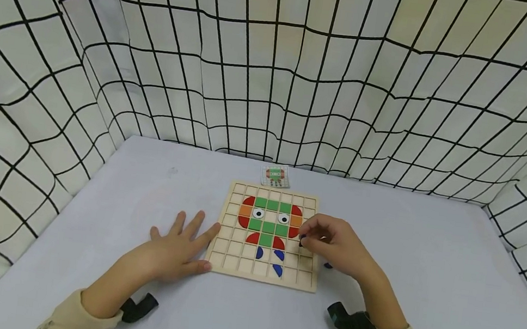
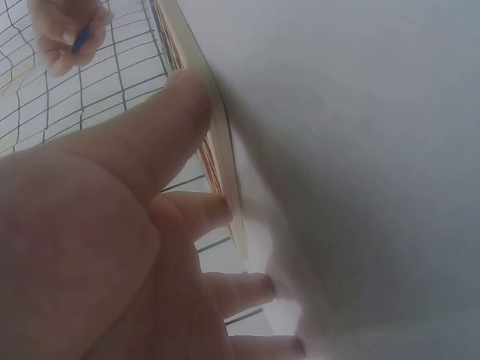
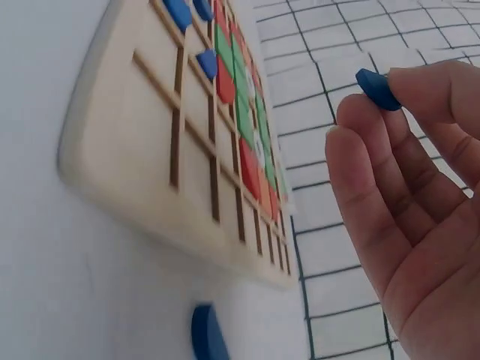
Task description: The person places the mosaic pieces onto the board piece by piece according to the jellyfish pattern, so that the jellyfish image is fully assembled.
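Note:
A wooden grid board (image 1: 232, 262) lies on the white table, with green, red and orange pieces, two eye pieces and several blue half-round pieces (image 1: 277, 270) set in its squares. My right hand (image 1: 339, 245) is above the board's right edge and pinches a blue half-round piece (image 3: 377, 89) between thumb and fingertips. My left hand (image 1: 178, 253) rests with spread fingers at the board's left edge; in the left wrist view its thumb (image 2: 180, 105) touches the board's side. Another blue piece (image 3: 208, 334) lies on the table beside the board, partly hidden under my right hand in the head view.
Behind the board lies a small pattern card (image 1: 276, 176) showing a similar coloured figure. White walls with a black net (image 1: 270, 69) stand around the table (image 1: 411, 248) at the back and both sides. Each wrist wears a black device (image 1: 348, 318).

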